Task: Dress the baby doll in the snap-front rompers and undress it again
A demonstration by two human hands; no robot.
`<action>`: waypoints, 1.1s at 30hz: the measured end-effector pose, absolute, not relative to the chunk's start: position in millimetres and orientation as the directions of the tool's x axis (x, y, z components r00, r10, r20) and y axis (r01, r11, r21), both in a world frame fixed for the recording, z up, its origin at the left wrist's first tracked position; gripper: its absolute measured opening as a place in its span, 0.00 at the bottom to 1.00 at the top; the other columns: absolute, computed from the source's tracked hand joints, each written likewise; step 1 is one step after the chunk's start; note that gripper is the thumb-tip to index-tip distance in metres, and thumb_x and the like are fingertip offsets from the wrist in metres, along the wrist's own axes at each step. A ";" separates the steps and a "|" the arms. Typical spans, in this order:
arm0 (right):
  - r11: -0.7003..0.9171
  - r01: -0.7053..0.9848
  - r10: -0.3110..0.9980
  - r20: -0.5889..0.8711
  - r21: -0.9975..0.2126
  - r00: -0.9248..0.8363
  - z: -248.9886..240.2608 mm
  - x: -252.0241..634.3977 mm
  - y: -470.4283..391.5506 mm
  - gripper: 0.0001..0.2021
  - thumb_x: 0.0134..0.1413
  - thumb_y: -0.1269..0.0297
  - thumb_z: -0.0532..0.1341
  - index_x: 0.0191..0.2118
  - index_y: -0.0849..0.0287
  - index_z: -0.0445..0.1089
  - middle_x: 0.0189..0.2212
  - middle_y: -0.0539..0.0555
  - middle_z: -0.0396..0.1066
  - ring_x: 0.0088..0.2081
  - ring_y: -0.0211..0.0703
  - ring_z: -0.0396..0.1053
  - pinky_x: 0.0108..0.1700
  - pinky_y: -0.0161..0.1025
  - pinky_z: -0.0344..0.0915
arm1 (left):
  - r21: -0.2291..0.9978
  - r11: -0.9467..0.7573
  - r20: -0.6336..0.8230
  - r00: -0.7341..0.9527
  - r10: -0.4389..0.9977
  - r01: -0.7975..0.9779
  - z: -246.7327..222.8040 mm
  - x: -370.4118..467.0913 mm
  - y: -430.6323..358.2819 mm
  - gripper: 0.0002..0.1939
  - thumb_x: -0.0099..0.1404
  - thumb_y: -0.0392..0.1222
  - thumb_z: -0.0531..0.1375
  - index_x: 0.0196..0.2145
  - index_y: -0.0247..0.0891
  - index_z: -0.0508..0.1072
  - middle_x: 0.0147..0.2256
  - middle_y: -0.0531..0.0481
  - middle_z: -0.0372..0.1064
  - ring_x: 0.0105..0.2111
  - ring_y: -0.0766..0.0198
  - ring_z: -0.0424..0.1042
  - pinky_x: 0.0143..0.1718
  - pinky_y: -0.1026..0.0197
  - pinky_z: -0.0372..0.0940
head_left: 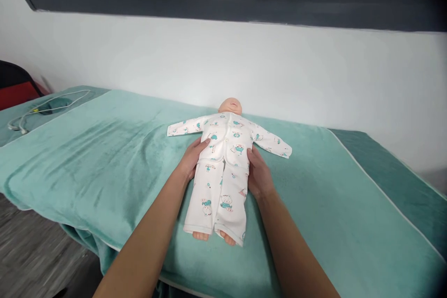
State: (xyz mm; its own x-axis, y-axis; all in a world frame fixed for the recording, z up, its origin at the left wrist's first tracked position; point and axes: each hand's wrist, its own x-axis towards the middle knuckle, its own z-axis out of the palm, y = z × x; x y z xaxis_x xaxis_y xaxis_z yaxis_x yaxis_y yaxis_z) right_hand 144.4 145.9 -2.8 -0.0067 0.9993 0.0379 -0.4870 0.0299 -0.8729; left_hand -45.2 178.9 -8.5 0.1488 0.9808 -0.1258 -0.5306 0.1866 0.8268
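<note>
A baby doll [230, 105] lies on its back, head toward the wall and feet toward me. It wears a white long-sleeved top [226, 135] and white trousers [218, 191], both printed with small cartoon animals. The sleeves spread out to both sides, and the toes show below the trouser hems. My left hand [191, 157] grips the doll's waist from the left, thumb on the top. On the opposite side my right hand [259, 174] holds the waist, its thumb at the edge of the top. The fingers of both hands are partly hidden beside and under the doll.
A green plush blanket [104, 158] covers the bed, with folds at the left. White cables [52, 107] lie at the far left, near a red and black object [16, 86]. Behind the bed stands a white wall [139, 60] below a dark window frame [202, 2].
</note>
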 end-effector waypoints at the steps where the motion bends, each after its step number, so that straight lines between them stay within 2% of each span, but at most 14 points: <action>1: 0.025 -0.492 0.999 0.035 -0.870 -0.011 -3.3 145.2 146.4 0.23 0.58 0.55 0.63 0.57 0.54 0.68 0.55 0.55 0.74 0.60 0.52 0.68 0.59 0.55 0.68 | 0.829 0.184 -0.124 0.147 0.981 -0.529 -8.7 -45.1 179.1 0.27 0.58 0.49 0.69 0.53 0.36 0.74 0.50 0.40 0.76 0.46 0.50 0.78 0.52 0.48 0.71; 6: 0.021 -0.537 0.999 0.041 -0.844 -0.026 -6.9 150.4 150.8 0.20 0.58 0.57 0.63 0.56 0.53 0.69 0.57 0.52 0.72 0.62 0.50 0.65 0.63 0.54 0.64 | 0.831 0.167 -0.128 0.110 0.986 -0.530 -10.4 -44.7 177.3 0.28 0.58 0.51 0.69 0.53 0.35 0.74 0.51 0.39 0.76 0.48 0.50 0.77 0.55 0.48 0.69; 10: -0.030 -0.585 0.999 -0.018 -0.811 -0.026 -13.2 156.9 151.7 0.17 0.59 0.55 0.60 0.52 0.52 0.71 0.59 0.51 0.69 0.64 0.47 0.63 0.65 0.52 0.63 | 0.855 0.104 -0.106 0.025 0.994 -0.507 -9.2 -44.8 160.3 0.28 0.60 0.53 0.67 0.54 0.38 0.74 0.55 0.41 0.74 0.53 0.50 0.74 0.59 0.47 0.65; 14: 0.000 -0.677 0.989 -0.100 -0.736 0.109 -20.0 168.2 157.5 0.14 0.59 0.56 0.57 0.48 0.55 0.69 0.59 0.57 0.67 0.63 0.45 0.63 0.66 0.51 0.61 | 0.861 0.079 -0.102 -0.018 0.995 -0.503 -6.0 -50.7 111.0 0.25 0.63 0.53 0.65 0.55 0.42 0.74 0.59 0.44 0.70 0.58 0.50 0.70 0.62 0.46 0.62; 20: 0.012 -0.797 0.990 -0.106 -0.604 0.095 -13.9 199.0 187.1 0.20 0.63 0.57 0.51 0.56 0.61 0.63 0.60 0.65 0.64 0.62 0.46 0.65 0.63 0.55 0.62 | 0.900 0.150 -0.199 -0.081 0.977 -0.409 -13.3 -67.3 15.2 0.25 0.65 0.54 0.63 0.57 0.46 0.73 0.64 0.46 0.63 0.63 0.49 0.63 0.66 0.44 0.57; 23: 0.068 -0.843 0.984 -0.104 -0.534 0.145 -10.8 211.3 192.7 0.20 0.63 0.58 0.51 0.57 0.61 0.62 0.60 0.64 0.64 0.62 0.44 0.65 0.63 0.54 0.63 | 0.948 0.153 -0.182 -0.081 0.980 -0.280 -17.5 -66.1 -16.7 0.25 0.66 0.55 0.61 0.59 0.49 0.71 0.64 0.48 0.62 0.66 0.51 0.59 0.69 0.44 0.51; 26: 0.156 -0.857 0.971 -0.080 -0.491 0.223 -9.5 218.0 187.4 0.20 0.62 0.59 0.52 0.57 0.59 0.63 0.62 0.62 0.64 0.62 0.44 0.64 0.63 0.53 0.63 | 0.959 0.162 -0.178 -0.049 0.983 -0.234 -18.0 -58.3 -31.5 0.27 0.67 0.55 0.60 0.61 0.50 0.69 0.65 0.50 0.61 0.67 0.51 0.57 0.70 0.44 0.48; 30: 0.244 -0.837 0.949 -0.058 -0.490 0.310 -7.7 233.2 172.2 0.20 0.60 0.61 0.54 0.55 0.62 0.65 0.63 0.64 0.62 0.63 0.44 0.64 0.63 0.50 0.63 | 0.946 0.191 -0.203 -0.020 0.979 -0.261 -13.4 -48.7 -36.4 0.27 0.68 0.56 0.59 0.62 0.51 0.67 0.65 0.51 0.60 0.67 0.52 0.57 0.70 0.44 0.48; 33: 0.246 -0.803 0.929 -0.104 -0.542 0.355 -7.3 255.0 157.8 0.18 0.59 0.63 0.54 0.54 0.60 0.66 0.65 0.63 0.59 0.64 0.43 0.63 0.62 0.52 0.64 | 0.950 0.182 -0.216 -0.114 0.970 -0.255 -3.0 -45.2 -40.4 0.25 0.66 0.56 0.60 0.59 0.49 0.72 0.63 0.47 0.65 0.65 0.49 0.60 0.70 0.40 0.49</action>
State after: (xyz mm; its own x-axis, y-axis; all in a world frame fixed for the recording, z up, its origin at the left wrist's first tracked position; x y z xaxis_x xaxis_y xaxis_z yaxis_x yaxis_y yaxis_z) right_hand 255.0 157.8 -7.3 0.3547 0.9292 -0.1038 -0.8032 0.2461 -0.5425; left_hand -45.2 -40.4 -3.0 -0.1137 0.9697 -0.2164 -0.2546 0.1821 0.9497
